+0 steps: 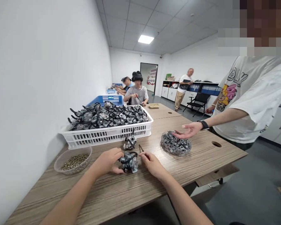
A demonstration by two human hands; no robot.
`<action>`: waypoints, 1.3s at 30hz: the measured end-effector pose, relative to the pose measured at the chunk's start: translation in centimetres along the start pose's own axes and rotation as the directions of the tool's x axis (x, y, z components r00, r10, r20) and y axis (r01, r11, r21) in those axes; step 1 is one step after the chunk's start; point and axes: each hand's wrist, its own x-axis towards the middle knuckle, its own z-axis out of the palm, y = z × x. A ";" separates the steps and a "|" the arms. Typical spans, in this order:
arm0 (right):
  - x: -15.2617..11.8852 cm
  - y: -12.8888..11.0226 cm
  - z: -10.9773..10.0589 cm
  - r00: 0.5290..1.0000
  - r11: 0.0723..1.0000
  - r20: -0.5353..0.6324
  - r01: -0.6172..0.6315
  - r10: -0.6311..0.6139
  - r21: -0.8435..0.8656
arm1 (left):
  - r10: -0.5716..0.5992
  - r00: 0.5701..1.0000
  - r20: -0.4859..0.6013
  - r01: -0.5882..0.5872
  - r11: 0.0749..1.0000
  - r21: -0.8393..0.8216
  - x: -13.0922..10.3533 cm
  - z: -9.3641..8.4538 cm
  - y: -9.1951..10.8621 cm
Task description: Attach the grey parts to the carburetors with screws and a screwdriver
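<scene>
A metal carburetor (130, 162) with a black hose sits on the wooden table, and my left hand (110, 161) grips it from the left side. My right hand (152, 164) is closed on a thin screwdriver (141, 148), whose dark shaft points up and to the left, just right of the carburetor. Its handle is mostly hidden by my fingers. Behind the held carburetor stands a second carburetor (130, 142), near the front wall of a white crate.
The white crate (107, 134) is heaped with carburetors. A clear bowl of small brass screws (75, 162) stands left. On the right, a co-worker's open hand (189, 129) hovers over a clear tub of small grey metal parts (176, 144). Another person (137, 92) sits across the table.
</scene>
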 end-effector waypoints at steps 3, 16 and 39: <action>1.3 0.0 2.0 1.000 0.993 0.014 0.013 -0.015 0.115 | -0.012 1.000 0.025 0.011 0.998 0.063 -0.1 -0.1 0.1; 2.8 1.6 3.0 1.000 0.958 0.015 -0.007 0.002 0.285 | -0.017 0.997 0.078 0.009 0.996 0.091 -0.3 0.7 -0.5; -1.0 -1.6 1.4 0.999 0.897 0.048 -0.003 -0.020 0.442 | -0.068 0.995 0.070 0.069 0.998 -0.015 -0.3 0.3 0.0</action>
